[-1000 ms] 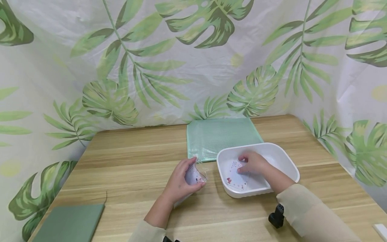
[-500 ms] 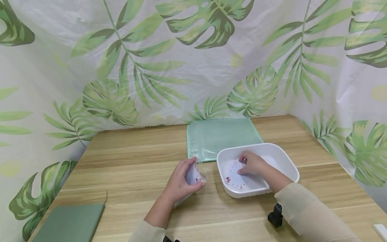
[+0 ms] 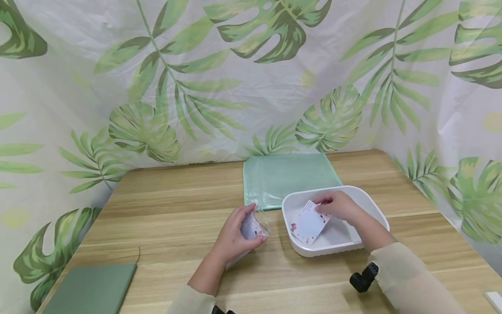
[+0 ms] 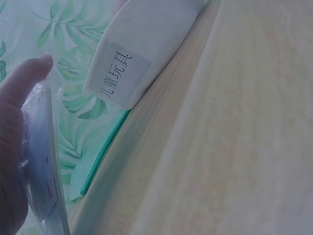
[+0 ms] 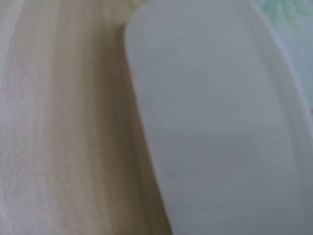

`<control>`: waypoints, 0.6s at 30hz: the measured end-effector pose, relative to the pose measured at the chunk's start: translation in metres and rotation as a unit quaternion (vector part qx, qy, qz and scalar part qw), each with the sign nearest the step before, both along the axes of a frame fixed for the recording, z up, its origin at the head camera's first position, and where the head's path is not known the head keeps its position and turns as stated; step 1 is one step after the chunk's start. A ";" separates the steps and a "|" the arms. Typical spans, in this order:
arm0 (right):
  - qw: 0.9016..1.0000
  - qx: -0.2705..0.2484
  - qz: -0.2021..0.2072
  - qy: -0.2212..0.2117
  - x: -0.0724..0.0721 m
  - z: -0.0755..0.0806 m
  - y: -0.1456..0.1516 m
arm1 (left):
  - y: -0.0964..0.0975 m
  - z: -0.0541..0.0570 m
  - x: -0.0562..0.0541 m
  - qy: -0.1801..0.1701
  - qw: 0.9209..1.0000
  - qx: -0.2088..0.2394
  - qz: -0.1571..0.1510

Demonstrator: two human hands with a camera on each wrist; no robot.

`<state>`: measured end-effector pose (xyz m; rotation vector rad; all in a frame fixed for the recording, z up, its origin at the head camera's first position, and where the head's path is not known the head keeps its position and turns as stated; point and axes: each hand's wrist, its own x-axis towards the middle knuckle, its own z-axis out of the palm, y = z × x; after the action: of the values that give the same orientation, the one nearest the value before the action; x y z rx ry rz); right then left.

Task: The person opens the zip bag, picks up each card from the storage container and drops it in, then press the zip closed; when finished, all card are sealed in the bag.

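Note:
My left hand [image 3: 235,237] grips a clear plastic bag [image 3: 251,226] with printed cards inside, its mouth spread between thumb and fingers. In the left wrist view the bag [image 4: 44,152] stands on edge against the palm. Over the white plastic basin [image 3: 372,205], my right hand [image 3: 339,207] pinches a pale card [image 3: 310,224] with small red prints by its upper right corner. The card is tilted inside the basin. In the right wrist view the basin's side wall [image 5: 220,117] fills much of the frame and hides the hand.
A green mesh zip pouch [image 3: 288,174] lies behind the basin on the wooden table [image 3: 176,205]. At the front left is a dark green flat board or folder [image 3: 92,288]. A label with printed characters [image 4: 120,71] is stuck on the basin's end. A white object [image 3: 494,300] sits at the right edge.
My right hand has shifted a little to the right and up, lifting and turning the card's corner with it. The left hand keeps its grip on the bag in the same place.

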<state>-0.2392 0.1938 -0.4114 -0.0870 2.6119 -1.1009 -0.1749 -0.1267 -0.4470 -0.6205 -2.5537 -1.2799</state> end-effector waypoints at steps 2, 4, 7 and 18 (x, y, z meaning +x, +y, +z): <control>1.000 -0.019 -0.007 0.005 0.003 0.005 0.003 | 0.000 0.000 0.000 -0.002 1.000 0.000 0.001; 0.999 -0.040 -0.019 0.012 0.006 0.010 0.005 | 0.000 0.001 0.000 -0.005 1.000 0.002 0.002; 0.996 -0.066 -0.053 0.030 0.013 0.018 0.007 | 0.001 0.001 0.000 -0.009 1.000 0.002 0.002; 0.963 -0.205 -0.126 0.123 0.047 0.041 -0.010 | 0.001 0.002 0.001 -0.008 1.000 -0.003 0.002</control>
<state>-0.1927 0.1833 -0.3704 0.0243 2.6089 -1.8197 -0.1738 -0.1258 -0.4455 -0.6083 -2.5715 -1.2809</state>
